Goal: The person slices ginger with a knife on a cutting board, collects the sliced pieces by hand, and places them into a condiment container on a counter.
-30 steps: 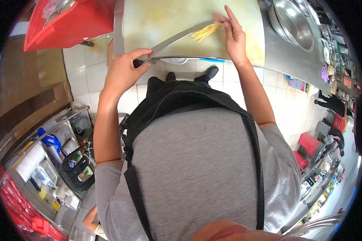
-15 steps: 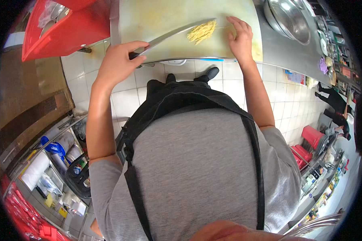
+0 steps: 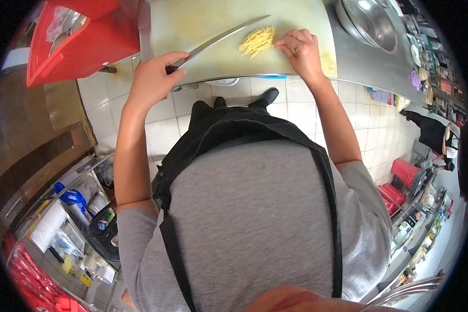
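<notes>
My left hand is closed around the dark handle of a long-bladed knife. The blade slants up and to the right over a pale cutting board, its tip beyond the far left side of a small heap of thin yellow shreds. From the right, my right hand reaches to the edge of the heap with thumb and fingertips pinched together. Whatever lies between those fingertips is too small to make out.
Left of the board stands a red bin with items inside. Nested metal bowls sit on the steel counter at right. Another person is far off at the right. A cluttered shelf stands at lower left.
My right hand has moved left to the heap, and its spread fingers have drawn into a pinch. The knife has shifted slightly left, its tip now apart from the shreds.
</notes>
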The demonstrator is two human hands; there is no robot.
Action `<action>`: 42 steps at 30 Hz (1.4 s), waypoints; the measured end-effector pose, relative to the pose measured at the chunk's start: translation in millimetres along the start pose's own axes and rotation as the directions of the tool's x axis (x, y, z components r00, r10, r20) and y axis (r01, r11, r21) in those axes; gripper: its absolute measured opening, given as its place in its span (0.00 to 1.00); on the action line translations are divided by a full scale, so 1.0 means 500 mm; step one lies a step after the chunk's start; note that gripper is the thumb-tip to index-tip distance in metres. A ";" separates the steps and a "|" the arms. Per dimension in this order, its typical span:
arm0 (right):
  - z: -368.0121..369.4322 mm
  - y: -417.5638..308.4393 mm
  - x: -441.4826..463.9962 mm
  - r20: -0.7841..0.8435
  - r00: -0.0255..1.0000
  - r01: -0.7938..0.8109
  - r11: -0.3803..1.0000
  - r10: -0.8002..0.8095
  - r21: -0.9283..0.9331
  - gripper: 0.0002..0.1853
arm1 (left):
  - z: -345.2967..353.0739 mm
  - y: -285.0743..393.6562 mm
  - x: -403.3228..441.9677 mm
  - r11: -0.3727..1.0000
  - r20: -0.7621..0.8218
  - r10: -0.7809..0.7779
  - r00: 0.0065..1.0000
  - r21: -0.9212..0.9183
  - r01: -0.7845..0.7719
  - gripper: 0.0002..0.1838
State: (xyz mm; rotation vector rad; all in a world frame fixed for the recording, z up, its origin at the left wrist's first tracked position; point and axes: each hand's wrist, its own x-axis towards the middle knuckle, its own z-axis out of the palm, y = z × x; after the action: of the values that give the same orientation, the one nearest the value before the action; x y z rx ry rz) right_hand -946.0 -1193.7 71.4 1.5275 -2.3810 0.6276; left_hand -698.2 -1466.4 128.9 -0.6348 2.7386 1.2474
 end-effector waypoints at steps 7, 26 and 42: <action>-0.029 -0.050 0.011 0.034 0.992 -0.123 0.960 0.118 0.252 0.08 | -0.003 -0.011 0.012 0.997 0.077 0.062 0.995 0.043 -0.065 0.19; 0.137 -0.084 -0.228 0.818 0.564 -0.341 -0.935 -0.117 0.101 0.27 | 0.026 0.016 -0.026 0.998 0.121 -0.045 0.992 0.052 0.039 0.25; 0.166 -0.050 -0.207 0.680 0.684 -0.360 -0.933 -0.263 0.001 0.31 | 0.013 0.033 -0.097 0.978 0.302 0.107 0.947 0.138 -0.155 0.24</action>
State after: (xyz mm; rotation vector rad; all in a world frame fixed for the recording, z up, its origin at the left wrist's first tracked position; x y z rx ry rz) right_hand -877.6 -1159.4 -40.0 0.2457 0.1494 -1.6023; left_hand -660.9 -1435.2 147.2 -0.2317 2.6274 1.0328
